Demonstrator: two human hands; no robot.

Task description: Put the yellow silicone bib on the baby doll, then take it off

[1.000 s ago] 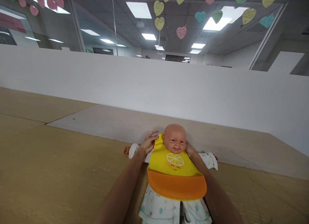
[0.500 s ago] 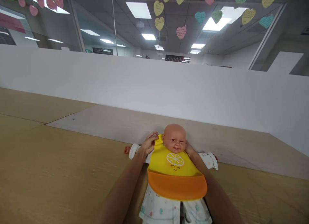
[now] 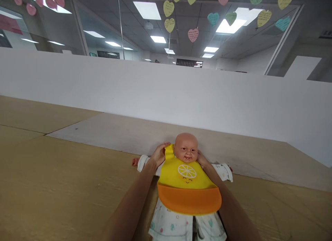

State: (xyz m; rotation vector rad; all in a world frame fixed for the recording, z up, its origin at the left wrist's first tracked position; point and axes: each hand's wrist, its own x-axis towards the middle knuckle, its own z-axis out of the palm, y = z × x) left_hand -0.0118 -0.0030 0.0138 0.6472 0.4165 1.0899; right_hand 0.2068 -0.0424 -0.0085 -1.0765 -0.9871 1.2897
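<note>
A baby doll lies on its back, arms spread, in white printed clothes. Over its chest lies a yellow silicone bib with an orange catch pocket and a lemon-slice print. My left hand is closed on the bib's neck strap, beside the doll's head; its fingertips reach toward the back of the neck. On the other side, my right hand is tucked against the doll's neck. Its fingers are hidden behind the head, so I cannot see what they grip.
The doll lies across tan boards and a paler grey panel. Behind them rises a low white wall. Above it are glass panes with heart-shaped paper notes stuck on.
My left hand's fingers have moved in behind the doll's neck with the strap end, which showed beside the head before. The right hand stays at the neck. The view has shifted slightly.
</note>
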